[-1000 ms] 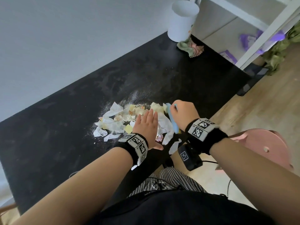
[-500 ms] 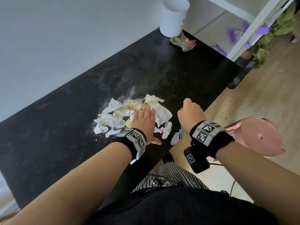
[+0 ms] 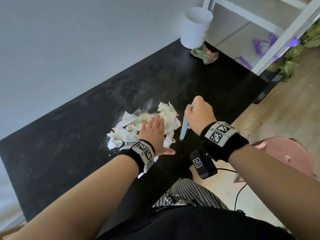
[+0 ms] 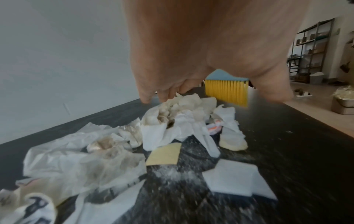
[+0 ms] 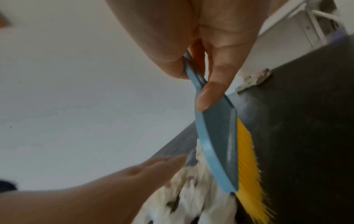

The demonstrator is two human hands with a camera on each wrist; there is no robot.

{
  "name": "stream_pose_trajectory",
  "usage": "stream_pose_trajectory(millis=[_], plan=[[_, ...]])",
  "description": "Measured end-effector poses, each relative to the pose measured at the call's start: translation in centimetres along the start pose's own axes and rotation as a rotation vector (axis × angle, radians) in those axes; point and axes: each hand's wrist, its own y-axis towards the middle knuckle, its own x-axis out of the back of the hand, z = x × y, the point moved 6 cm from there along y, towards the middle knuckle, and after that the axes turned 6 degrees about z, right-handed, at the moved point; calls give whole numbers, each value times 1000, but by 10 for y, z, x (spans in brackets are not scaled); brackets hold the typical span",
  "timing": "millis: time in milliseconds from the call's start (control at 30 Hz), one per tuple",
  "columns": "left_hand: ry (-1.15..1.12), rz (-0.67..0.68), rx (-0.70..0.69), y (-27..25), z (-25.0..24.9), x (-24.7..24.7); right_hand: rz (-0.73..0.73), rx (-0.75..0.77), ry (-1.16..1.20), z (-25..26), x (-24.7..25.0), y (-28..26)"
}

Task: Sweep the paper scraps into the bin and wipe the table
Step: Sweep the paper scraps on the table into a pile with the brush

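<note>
A heap of crumpled white and yellow paper scraps (image 3: 138, 126) lies on the black table (image 3: 72, 135), with white powder spread around it. My left hand (image 3: 153, 130) lies flat over the near side of the heap, fingers straight (image 4: 162, 91). My right hand (image 3: 199, 115) grips the blue handle of a small brush (image 3: 183, 129) with yellow bristles (image 5: 247, 159), held just right of the scraps (image 5: 191, 197). In the left wrist view the brush (image 4: 227, 89) hangs behind the heap (image 4: 172, 121), bristles down. A white bin (image 3: 196, 27) stands at the table's far end.
A crumpled green and pink cloth (image 3: 205, 55) lies beside the bin. A pink round stool (image 3: 285, 158) stands at the right below the table edge. A white shelf frame (image 3: 277, 28) rises beyond the table over the wooden floor (image 3: 285, 110).
My right hand, half a second ago at the near edge with the brush out of sight, has come back beside the heap with the brush showing. The left hand stays on the scraps.
</note>
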Motion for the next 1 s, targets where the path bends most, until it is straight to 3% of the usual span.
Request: stream_pose_trajectory(millis=[133,300,500,700,800,1000], plan=[[-73,-17,29,18,0,15,-29,69,-189,0,32,33],[-107,-13,115,44,2,31,142,139,-434,-9,17,79],[-151,71,261,65,9,38,422,391,-306,22,-8,94],[-271,63,442,60,24,38,335,512,-401,51,14,158],[-328,74,540,46,31,32,401,624,-474,67,-19,155],[-417,47,655,20,41,19,676,838,-455,90,-65,109]])
